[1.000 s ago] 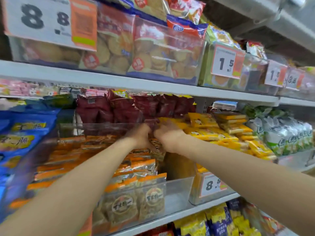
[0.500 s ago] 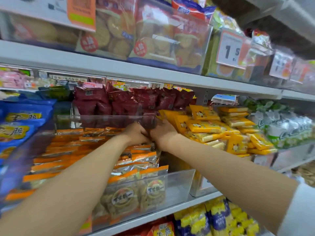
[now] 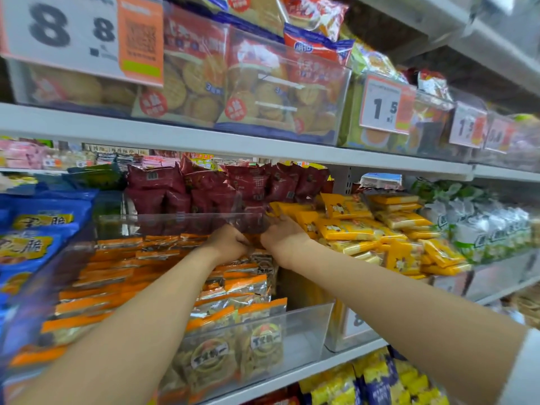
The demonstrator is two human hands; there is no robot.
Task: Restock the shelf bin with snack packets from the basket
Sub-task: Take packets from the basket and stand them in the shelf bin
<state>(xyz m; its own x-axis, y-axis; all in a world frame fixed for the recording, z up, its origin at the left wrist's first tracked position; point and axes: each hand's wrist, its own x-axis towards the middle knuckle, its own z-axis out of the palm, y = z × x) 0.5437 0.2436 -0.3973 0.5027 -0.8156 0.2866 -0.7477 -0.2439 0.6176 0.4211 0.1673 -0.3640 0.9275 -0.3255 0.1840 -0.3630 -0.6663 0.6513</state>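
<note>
The clear shelf bin [image 3: 306, 325] on the middle shelf holds rows of orange-topped snack packets [image 3: 245, 285]. Both my arms reach deep into it. My left hand [image 3: 228, 244] is curled at the back of the bin and grips an orange packet [image 3: 253, 238] that shows between the two hands. My right hand [image 3: 282, 235] sits right beside it, its fingers fairly straight against the packets near the bin's right wall; the fingertips are partly lost in glare. The basket is out of view.
A clear divider [image 3: 181, 222] crosses the bin's back, with dark red packets [image 3: 204, 185] behind it. Yellow packets [image 3: 380, 229] fill the bin to the right and blue bags [image 3: 38, 226] the left. The upper shelf [image 3: 233, 141] hangs low above my hands.
Both hands have stayed together at the back of the bin, shifting slightly. The view tilted down and then back up.
</note>
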